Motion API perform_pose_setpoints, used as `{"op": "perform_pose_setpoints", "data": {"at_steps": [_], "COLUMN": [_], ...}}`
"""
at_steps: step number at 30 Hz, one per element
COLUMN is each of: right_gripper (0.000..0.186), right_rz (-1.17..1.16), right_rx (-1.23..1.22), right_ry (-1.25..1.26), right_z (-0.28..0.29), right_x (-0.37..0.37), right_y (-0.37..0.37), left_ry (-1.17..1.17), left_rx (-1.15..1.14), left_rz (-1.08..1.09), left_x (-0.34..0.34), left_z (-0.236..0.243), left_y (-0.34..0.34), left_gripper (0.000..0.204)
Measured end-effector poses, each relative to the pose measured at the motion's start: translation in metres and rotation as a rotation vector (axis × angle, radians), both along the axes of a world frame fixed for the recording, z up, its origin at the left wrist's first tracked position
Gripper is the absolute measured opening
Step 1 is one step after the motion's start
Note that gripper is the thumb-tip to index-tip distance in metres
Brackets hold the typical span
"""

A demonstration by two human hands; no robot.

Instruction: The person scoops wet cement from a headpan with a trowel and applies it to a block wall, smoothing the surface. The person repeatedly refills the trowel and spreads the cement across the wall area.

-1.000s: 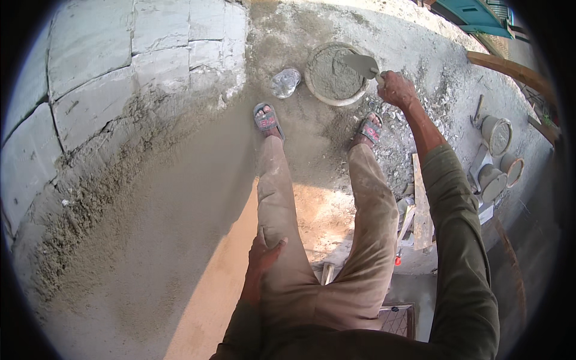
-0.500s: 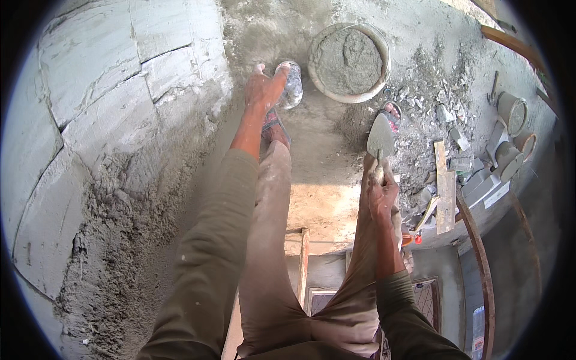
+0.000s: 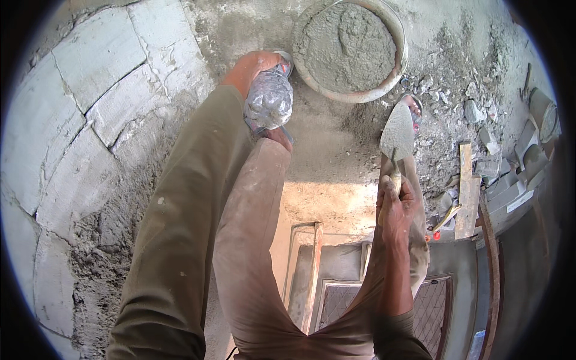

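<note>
The right hand [image 3: 398, 203] is wrapped around one trowel [image 3: 398, 131], grey and pointed, at 2 o'clock. The left hand [image 3: 255, 65] curls over one clear container [image 3: 270, 103], near 11 o'clock. Farther, at 1 o'clock, one round bucket [image 3: 354, 96] holds grey mortar [image 3: 339, 54].

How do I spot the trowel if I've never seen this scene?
Start at the round bucket of grey mortar, top centre. Look below it and to the right, where the right hand grips the trowel by its pale handle, tip pointing up the picture. Its flat, leaf-shaped blade sets it apart from the jagged rubble scattered further right.
</note>
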State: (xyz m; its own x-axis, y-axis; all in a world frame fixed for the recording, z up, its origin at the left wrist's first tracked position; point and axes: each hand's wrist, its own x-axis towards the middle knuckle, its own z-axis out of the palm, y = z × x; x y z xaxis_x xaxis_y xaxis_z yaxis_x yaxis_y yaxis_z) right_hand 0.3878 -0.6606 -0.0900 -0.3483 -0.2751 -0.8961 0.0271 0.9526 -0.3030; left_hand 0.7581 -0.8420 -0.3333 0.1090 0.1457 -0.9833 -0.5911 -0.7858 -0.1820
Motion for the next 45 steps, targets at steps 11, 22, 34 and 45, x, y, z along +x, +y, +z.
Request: {"op": "perform_pose_setpoints", "data": {"at_steps": [11, 22, 34, 45], "right_gripper": [0.016, 0.016, 0.043, 0.031], "right_rz": [-0.041, -0.044, 0.567, 1.2], "right_rx": [0.07, 0.052, -0.243, -0.067], "right_ry": [-0.04, -0.019, 0.085, 0.187], "right_z": [0.013, 0.004, -0.01, -0.091], "right_x": [-0.001, -0.01, -0.006, 0.057], "right_y": [-0.034, -0.033, -0.039, -0.17], "left_ry": [-0.083, -0.027, 0.033, 0.259], "left_rx": [-0.151, -0.157, -0.21, -0.147], "left_rz": [-0.289, -0.304, -0.338, 1.17], "left_x": [0.019, -0.015, -0.01, -0.018], "left_z": [-0.052, -0.006, -0.047, 0.082], "left_y": [0.025, 0.005, 0.022, 0.077], "left_gripper": [0.06, 0.059, 0.067, 0.074]}}
